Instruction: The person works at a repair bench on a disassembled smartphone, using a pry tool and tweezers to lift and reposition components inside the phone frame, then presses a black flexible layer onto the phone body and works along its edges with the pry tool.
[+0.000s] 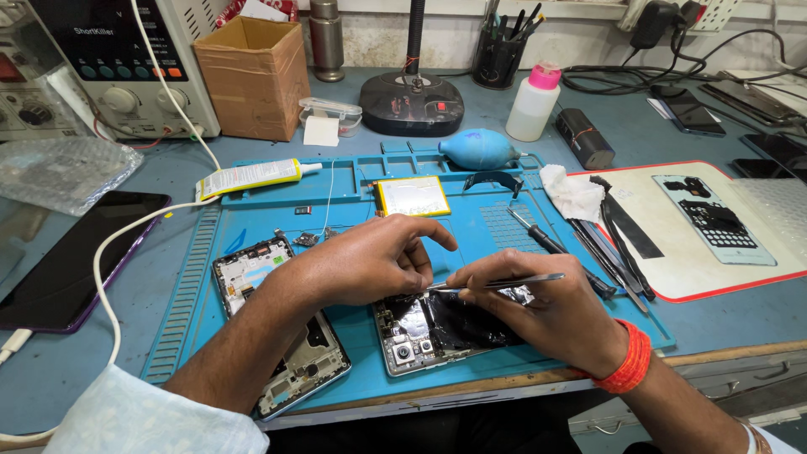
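two hands meet over an opened phone (441, 329) lying camera-end toward the person, near the front edge of a blue work mat (496, 231). the right hand (538, 311) pinches a pair of metal tweezers (504, 283), their tips pointing left into the phone's dark, foil-covered inside. the left hand (366, 261) rests curled on the phone's upper left edge, fingers bent down onto it; it grasps nothing that can be seen. an orange band sits on the right wrist.

just left of the phone, a second phone frame (282, 328) lies under the left forearm. beyond the hands, a flat yellow-edged battery (412, 196) lies on the mat, and a white glue tube (248, 178) with a yellow label lies along the mat's back left edge. a blue rubber air blower (477, 149) sits at the back edge, beside a white bottle (533, 102) with a pink cap. a brown cardboard box (255, 77), open on top, stands further back.

right of the mat, loose tools (618, 248) fan across a white red-edged pad (706, 231). the mat between the hands and the battery is bare, leaving room to move there.

at left a dark phone (71, 256) with a white cable lies on the blue counter (639, 134), near a bench power supply (118, 63).
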A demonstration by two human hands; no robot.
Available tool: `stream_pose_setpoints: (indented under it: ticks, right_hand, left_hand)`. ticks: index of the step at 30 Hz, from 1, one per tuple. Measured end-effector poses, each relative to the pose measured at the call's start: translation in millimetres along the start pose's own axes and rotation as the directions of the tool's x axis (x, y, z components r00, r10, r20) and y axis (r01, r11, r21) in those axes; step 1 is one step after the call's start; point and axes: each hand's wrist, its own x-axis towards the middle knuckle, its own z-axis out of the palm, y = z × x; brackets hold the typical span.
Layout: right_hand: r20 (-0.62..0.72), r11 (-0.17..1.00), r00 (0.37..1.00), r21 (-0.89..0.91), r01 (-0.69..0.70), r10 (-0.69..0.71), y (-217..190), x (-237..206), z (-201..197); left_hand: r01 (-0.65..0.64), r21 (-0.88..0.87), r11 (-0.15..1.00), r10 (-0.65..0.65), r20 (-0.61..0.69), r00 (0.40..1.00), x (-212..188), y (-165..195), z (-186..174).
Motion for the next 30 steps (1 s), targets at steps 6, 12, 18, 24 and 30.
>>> stream_pose_setpoints:
  ticks: [6, 12, 18, 24, 30]
  right_hand:
    - [0.005, 0.999, 0.999, -0.039, 0.037, -0.037, 0.8, 0.9, 0.4]
    - [-0.017, 0.999, 0.999, -0.02, 0.051, -0.051, 1.0, -0.6, 2.4]
    - [-0.066, 0.999, 0.998, 0.04, 0.014, -0.011, 6.8, -9.0, -7.1]
    - [-0.295, 0.98, 0.948, 0.188, -0.065, 0.119, 17.2, -27.0, -28.9]
    - [-0.394, 0.986, 0.905, 0.11, -0.125, 0.159, 19.4, -35.4, -30.9]
  left_hand:
    - [-0.026, -0.008, 1.0, 0.026, 0.002, 1.0, -0.4, 0.3, -0.8]
    - [0.01, 0.026, 1.0, -0.009, -0.016, 1.0, -0.2, 2.8, 0.1]
    - [0.04, 0.139, 0.99, -0.034, -0.047, 0.998, 4.4, 2.3, 5.6]
    - [0.078, 0.311, 0.947, -0.048, -0.103, 0.994, 9.4, 6.7, 13.3]
    - [0.088, 0.42, 0.903, -0.045, -0.112, 0.993, 9.6, 23.3, 15.8]
